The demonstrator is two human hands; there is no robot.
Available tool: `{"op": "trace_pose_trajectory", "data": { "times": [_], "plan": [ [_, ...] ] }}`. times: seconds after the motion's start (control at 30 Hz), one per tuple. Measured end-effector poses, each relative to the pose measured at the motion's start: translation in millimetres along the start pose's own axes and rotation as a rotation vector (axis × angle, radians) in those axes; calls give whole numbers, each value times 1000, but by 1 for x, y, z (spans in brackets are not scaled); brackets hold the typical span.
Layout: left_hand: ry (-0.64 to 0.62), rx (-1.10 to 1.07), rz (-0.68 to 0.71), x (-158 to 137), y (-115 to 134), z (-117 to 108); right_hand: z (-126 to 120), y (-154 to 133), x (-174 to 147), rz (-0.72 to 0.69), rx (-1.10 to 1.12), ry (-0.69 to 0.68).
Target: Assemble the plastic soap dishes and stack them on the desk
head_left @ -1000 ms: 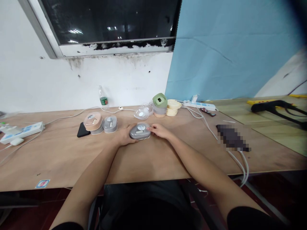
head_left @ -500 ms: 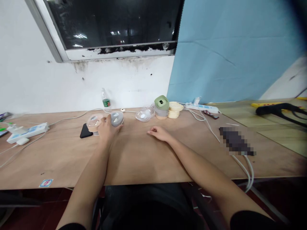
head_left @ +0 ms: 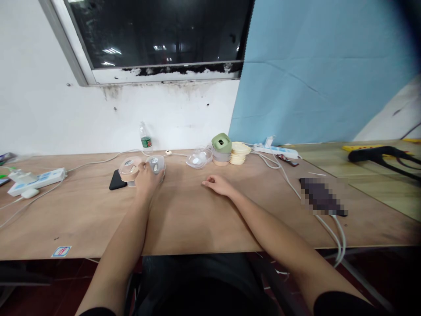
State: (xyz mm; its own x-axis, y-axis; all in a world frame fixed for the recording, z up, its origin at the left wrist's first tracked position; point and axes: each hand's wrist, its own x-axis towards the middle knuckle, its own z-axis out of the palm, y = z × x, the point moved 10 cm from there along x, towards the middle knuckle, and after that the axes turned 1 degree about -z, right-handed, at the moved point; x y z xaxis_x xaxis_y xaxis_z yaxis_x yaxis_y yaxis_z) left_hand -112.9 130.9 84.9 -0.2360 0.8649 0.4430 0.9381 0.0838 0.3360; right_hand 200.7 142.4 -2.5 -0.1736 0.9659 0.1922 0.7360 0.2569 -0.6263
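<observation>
My left hand (head_left: 148, 178) is wrapped over a grey round container with a clear lid (head_left: 155, 163), thumb on its right side and fingers on its left. A matching peach container with a clear lid (head_left: 130, 168) stands just left of that hand, close to the fingers. My right hand (head_left: 218, 184) rests on its side on the tabletop, fingers curled together, with nothing seen in them. Farther back, a green square bowl-like piece (head_left: 221, 142) tops a stack of grey and peach containers (head_left: 221, 158). Beside it are stacked cream containers (head_left: 239, 153) and clear lids (head_left: 199, 157).
A black phone (head_left: 117, 180) lies by the peach container. A plastic bottle (head_left: 145, 138) stands against the wall. Power strips (head_left: 39, 181) with white cables sit at left and back right. A pixelated dark object (head_left: 322, 195) and a black tool-like item (head_left: 378, 156) are at right.
The grey container has shifted slightly left, toward the peach one, with my left hand on it. My right hand stays in place. The camera view has tilted slightly.
</observation>
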Motion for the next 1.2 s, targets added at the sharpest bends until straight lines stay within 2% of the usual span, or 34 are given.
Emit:
{"op": "trace_pose_trajectory", "data": {
  "times": [0.13, 0.27, 0.47, 0.63, 0.7, 0.8, 0.87, 1.0, 1.1, 1.2],
  "plan": [
    [32, -16, 15, 0, -2, -1, -14, 7, 2, 16, 1, 97],
    [51, -14, 0, 1, -5, -3, -41, 27, 2, 64, -13, 290],
    [68, -10, -24, 2, -7, -5, -65, 53, 4, 68, 6, 448],
    [100, -18, -23, 3, -6, -11, -102, 78, 4, 123, -11, 731],
    [130, -36, 20, 1, 1, -13, -120, 91, 2, 180, -41, 836],
    [128, -83, 178, -11, 28, -8, -143, 110, 2, 260, -111, 937],
    [61, -124, 342, -26, 55, 5, -153, 118, 5, 274, -169, 937],
    [-165, -157, 666, -67, 107, 43, -155, 127, 23, 245, -250, 803],
    [-322, -155, 789, -90, 126, 67, -150, 131, 33, 241, -295, 725],
    [-404, -169, 817, -98, 130, 79, -149, 133, 37, 250, -328, 711]
  ]
}}
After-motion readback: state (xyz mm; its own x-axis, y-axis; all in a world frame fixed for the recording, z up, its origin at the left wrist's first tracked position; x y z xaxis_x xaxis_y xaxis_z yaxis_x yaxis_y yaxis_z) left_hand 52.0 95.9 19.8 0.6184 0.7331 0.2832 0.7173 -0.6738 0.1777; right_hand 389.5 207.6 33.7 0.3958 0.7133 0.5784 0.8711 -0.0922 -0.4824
